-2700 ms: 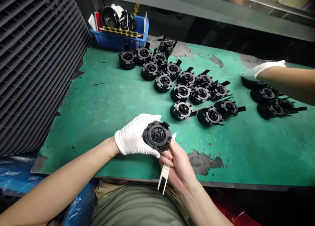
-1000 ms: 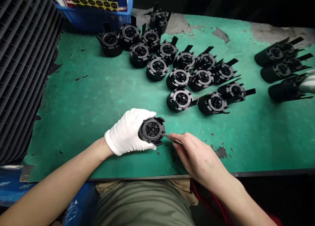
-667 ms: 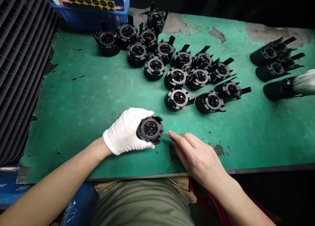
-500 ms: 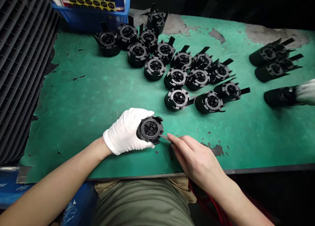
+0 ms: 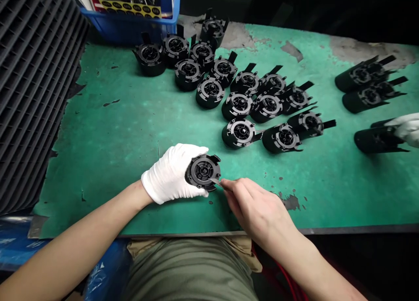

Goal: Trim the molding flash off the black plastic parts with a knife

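Note:
My left hand, in a white glove, wraps round a black round plastic housing low over the green mat. The housing's ringed end, with small tabs on its rim, faces up toward me. My bare right hand pinches a small thin metal blade between thumb and forefinger. The blade's tip lies over the housing's right part, near its inner rings; whether it touches cannot be made out. The blade's handle end is hidden in my fingers.
Several similar black housings stand in a cluster beyond my hands. More housings are at the right, where another person's gloved hand touches one. A blue bin stands at the back left, beside a black ribbed panel.
The blade's tip has moved from the housing's right rim inward over its face. The other person's hand has shifted on its housing. The whole view has moved slightly.

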The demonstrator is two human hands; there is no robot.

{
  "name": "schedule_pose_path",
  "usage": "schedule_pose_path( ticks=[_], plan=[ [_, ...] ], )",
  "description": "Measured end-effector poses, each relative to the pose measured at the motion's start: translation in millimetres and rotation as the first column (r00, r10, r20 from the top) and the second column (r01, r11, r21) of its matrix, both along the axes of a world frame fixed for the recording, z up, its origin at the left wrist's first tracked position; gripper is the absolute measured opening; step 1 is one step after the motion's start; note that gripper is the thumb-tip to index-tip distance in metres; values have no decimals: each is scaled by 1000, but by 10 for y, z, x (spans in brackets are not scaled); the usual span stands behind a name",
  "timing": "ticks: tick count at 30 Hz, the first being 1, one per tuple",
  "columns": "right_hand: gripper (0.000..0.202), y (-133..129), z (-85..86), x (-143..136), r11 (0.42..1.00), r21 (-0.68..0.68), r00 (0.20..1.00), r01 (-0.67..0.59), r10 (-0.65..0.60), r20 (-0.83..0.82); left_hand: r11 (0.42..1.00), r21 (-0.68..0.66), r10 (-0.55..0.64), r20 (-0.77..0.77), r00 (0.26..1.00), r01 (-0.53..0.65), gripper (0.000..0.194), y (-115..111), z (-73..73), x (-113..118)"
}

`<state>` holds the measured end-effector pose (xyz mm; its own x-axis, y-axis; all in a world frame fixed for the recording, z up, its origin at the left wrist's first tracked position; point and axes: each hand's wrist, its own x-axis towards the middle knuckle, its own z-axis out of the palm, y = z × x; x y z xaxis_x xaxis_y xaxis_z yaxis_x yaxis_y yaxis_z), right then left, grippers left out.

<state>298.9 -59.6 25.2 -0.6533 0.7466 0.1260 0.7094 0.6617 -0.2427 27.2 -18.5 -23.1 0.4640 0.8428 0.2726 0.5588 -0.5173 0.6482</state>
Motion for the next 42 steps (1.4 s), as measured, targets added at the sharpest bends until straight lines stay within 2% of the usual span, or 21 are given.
schedule_pose_path(
  ticks=[5,8,11,14,16,18,21,23,26,28,30,32,36,42],
  plan=[
    [20,-69,72,-84,998,56,995,-33,27,100,1000,4,4,7,1000,-4,94,18,45,28],
    [20,-46,123,-83,998,25,993,-52,49,108,1000,-23,-3,25,1000,4,82,24,77,46],
    [16,11,126,-8,995,-92,999,-40,39,-15,1000,16,14,80,997,-15,72,12,55,34],
    [20,50,70,91,989,-143,984,41,-65,-169,986,93,129,118,985,-140,70,-15,21,0],
    [24,68,18,138,987,-145,974,68,-97,-204,972,134,183,87,979,-194,66,-34,26,-19],
    [26,86,-23,164,985,-158,978,62,-91,-187,964,195,174,53,983,-181,65,-50,53,-27],
    [35,87,-38,173,982,-180,979,63,-96,-182,962,234,127,64,990,-139,66,-73,94,-30],
    [41,41,-26,160,982,-160,961,102,-139,-240,962,209,155,107,982,-174,71,-82,105,-36],
    [44,-100,-23,110,982,-151,931,117,-161,-327,960,168,199,149,969,-223,97,-70,104,-54],
    [42,-200,-52,66,983,-173,946,55,-107,-306,983,129,115,103,988,-128,114,-45,100,-63],
    [40,-268,-95,25,986,-166,971,24,-63,-233,996,89,-7,31,999,5,109,-18,93,-61],
    [39,-296,-129,-5,990,-129,985,53,-73,-155,992,106,-67,-23,998,69,101,-2,87,-44],
    [42,-304,-127,-42,992,-71,991,109,-113,-68,985,172,-7,-102,995,24,105,-12,108,23],
    [46,-326,-59,-90,988,40,988,150,-151,39,990,141,50,-217,975,-19,85,-62,166,114]
  ],
)
